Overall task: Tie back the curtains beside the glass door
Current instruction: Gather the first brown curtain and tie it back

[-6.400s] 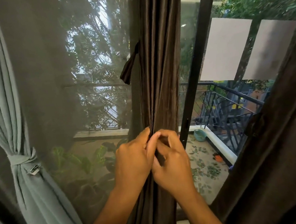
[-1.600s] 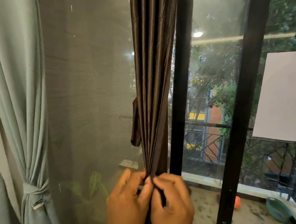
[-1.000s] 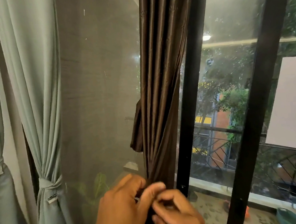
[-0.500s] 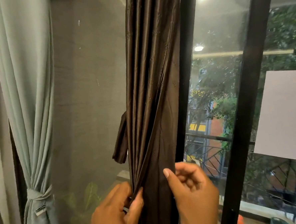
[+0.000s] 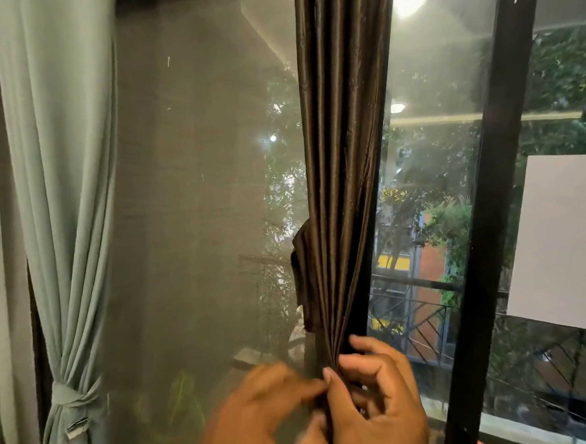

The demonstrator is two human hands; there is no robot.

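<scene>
A dark brown curtain (image 5: 342,150) hangs gathered into narrow folds in front of the glass door. Its loose brown tie-back strap (image 5: 302,279) dangles on the left side of the bunch. My right hand (image 5: 375,405) grips the gathered folds low down, fingers curled round them. My left hand (image 5: 262,416) is blurred by motion just left of the curtain, fingertips meeting the folds next to my right thumb. Whether it holds the fabric is unclear. On the far left a pale green curtain (image 5: 64,201) is bound by a knotted green tie-back (image 5: 72,396).
A grey mesh screen (image 5: 195,210) fills the pane between the two curtains. Black door frame bars (image 5: 490,209) stand to the right of the brown curtain. A white sheet (image 5: 567,239) is stuck on the right glass. Balcony railing and trees show outside.
My right hand has moved left from the curtain's right edge and closed round the gathered folds. My left hand has shifted and is now blurred. The view has tilted slightly upward.
</scene>
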